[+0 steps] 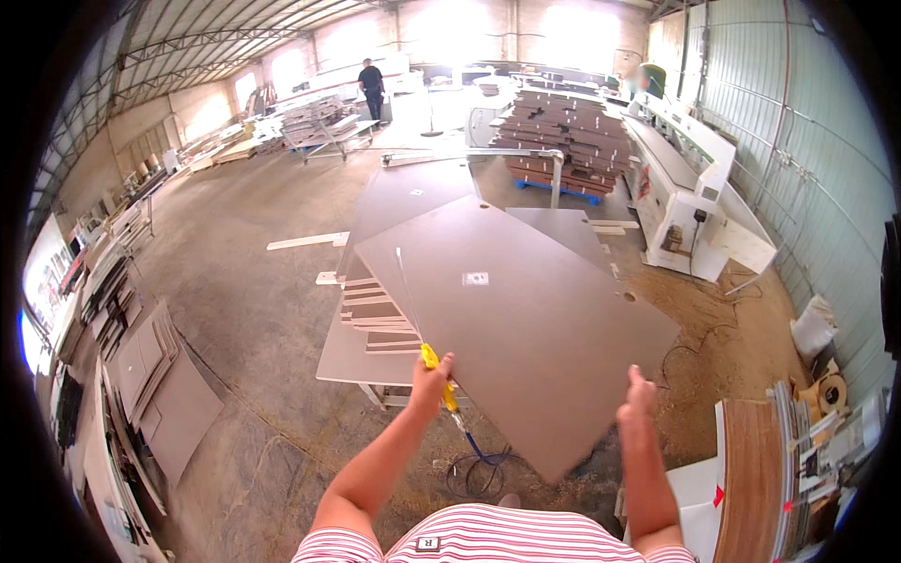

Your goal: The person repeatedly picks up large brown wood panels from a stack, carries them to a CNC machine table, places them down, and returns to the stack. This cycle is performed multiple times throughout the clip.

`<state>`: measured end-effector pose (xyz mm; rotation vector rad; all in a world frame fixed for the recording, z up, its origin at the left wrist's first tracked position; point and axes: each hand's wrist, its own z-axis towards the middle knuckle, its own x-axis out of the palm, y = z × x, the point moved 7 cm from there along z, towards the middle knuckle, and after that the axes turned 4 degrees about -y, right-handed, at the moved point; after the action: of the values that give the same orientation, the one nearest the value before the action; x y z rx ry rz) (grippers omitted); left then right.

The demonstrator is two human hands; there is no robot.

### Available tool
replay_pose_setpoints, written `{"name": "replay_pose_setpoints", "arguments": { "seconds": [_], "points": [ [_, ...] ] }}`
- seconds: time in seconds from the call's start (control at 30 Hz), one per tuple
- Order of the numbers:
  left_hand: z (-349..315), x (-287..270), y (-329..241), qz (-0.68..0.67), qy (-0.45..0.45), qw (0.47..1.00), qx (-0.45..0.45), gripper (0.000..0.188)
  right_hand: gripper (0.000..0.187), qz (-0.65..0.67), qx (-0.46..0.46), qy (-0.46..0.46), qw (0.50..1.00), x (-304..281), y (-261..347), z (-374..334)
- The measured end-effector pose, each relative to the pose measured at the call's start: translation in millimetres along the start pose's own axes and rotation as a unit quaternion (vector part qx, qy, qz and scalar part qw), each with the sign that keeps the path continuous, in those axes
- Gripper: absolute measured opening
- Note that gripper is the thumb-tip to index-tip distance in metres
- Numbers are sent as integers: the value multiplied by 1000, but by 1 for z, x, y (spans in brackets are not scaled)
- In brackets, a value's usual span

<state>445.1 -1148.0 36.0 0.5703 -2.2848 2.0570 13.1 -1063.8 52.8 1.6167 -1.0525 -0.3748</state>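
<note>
A large brown board (526,300) lies at an angle over the worktable, its near corner jutting toward me. It has a small white label and round holes near its edges. My left hand (430,387) is closed around a yellow air blow gun (429,357) with a long thin nozzle, beside the board's left edge. A blue hose (477,452) runs down from the gun. At the board's right edge, my right hand (638,398) is closed against the rim, slightly blurred; its fingers beneath are hidden. Cut strips (375,314) stick out below the board on the left.
More brown boards (413,192) lie under and behind. A tall panel stack (563,131) stands on a blue pallet at the back, with a white machine (676,188) to its right. Boards (178,403) lie on the left floor. A person (372,89) stands far off.
</note>
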Motion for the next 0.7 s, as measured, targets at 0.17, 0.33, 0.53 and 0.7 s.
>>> {"name": "replay_pose_setpoints", "arguments": {
  "seconds": [0.17,0.33,0.53,0.7],
  "points": [
    [20,-40,26,152,-65,982,87,33,28,1,112,180,977,159,-91,-11],
    [82,-84,-42,345,-135,904,213,41,24,20,172,262,949,290,-152,4],
    [181,-132,-100,449,-187,800,352,36,22,18,174,273,946,416,-179,-26],
    [261,-148,-114,512,-191,743,387,33,30,-68,154,280,945,477,-181,-37]
  ]
}}
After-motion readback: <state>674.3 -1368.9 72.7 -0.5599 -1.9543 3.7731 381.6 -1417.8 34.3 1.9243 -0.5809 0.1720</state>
